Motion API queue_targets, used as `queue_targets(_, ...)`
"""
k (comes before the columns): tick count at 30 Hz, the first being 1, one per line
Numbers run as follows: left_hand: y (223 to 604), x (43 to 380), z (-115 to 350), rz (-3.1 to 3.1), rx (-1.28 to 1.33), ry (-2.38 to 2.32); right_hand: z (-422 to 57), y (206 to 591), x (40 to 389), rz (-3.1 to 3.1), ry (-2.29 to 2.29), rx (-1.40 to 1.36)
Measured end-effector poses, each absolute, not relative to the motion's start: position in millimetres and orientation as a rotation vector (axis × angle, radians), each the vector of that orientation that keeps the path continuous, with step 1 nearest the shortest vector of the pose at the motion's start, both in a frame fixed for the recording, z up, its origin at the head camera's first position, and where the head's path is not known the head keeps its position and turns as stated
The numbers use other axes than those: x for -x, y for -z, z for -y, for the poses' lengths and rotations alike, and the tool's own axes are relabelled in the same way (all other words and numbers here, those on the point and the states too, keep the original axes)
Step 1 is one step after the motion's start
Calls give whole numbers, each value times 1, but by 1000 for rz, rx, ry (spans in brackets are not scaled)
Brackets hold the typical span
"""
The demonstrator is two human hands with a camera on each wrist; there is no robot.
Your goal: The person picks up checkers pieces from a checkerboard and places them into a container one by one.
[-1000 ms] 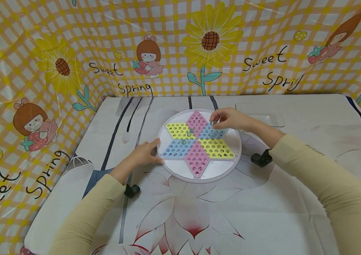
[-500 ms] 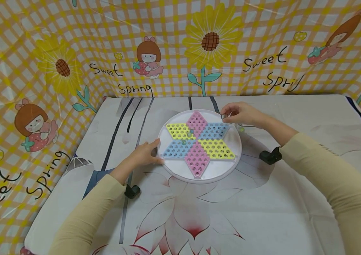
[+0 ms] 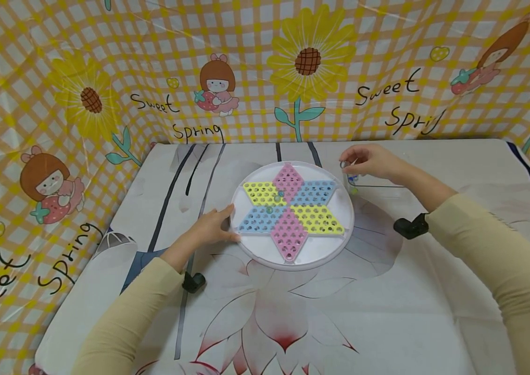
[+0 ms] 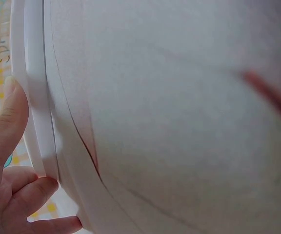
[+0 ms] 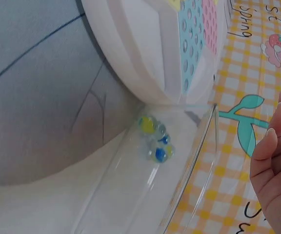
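A round white Chinese checkers board (image 3: 251, 249) with a pink, blue and yellow star lies on the table. Three glass marbles (image 3: 269, 210) sit left of the star's centre. My left hand (image 3: 209, 225) rests against the board's left rim, thumb and fingers spread along it; the left wrist view shows its fingertips (image 4: 48, 183) at the rim. My right hand (image 3: 371, 160) pinches a small glass marble (image 3: 342, 164) between thumb and fingers, above a clear plastic box (image 5: 145, 195). Several blue, yellow and clear marbles (image 5: 159, 154) lie in the box end nearest the board.
The white table (image 3: 321, 323) has a printed flower and dark stripes. A yellow checked cloth (image 3: 255, 41) stands as a wall behind and to the left. Black wrist mounts (image 3: 193, 282) stick out below both wrists.
My right hand has moved right, from over the board's blue upper-right point to over the clear box, with the marble still pinched. My left hand and the board have stayed put.
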State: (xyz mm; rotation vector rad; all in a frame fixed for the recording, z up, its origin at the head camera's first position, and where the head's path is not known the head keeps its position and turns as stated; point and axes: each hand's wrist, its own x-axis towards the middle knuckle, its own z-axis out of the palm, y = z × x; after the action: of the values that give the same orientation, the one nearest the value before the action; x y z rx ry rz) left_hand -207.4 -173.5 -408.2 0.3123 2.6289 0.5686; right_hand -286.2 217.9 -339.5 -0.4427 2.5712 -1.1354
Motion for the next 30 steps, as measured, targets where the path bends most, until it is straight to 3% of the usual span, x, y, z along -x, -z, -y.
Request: queue_targets(30, 405, 207, 172, -2632, -303, -564, -275, 352, 294, -2660, 1070, 330)
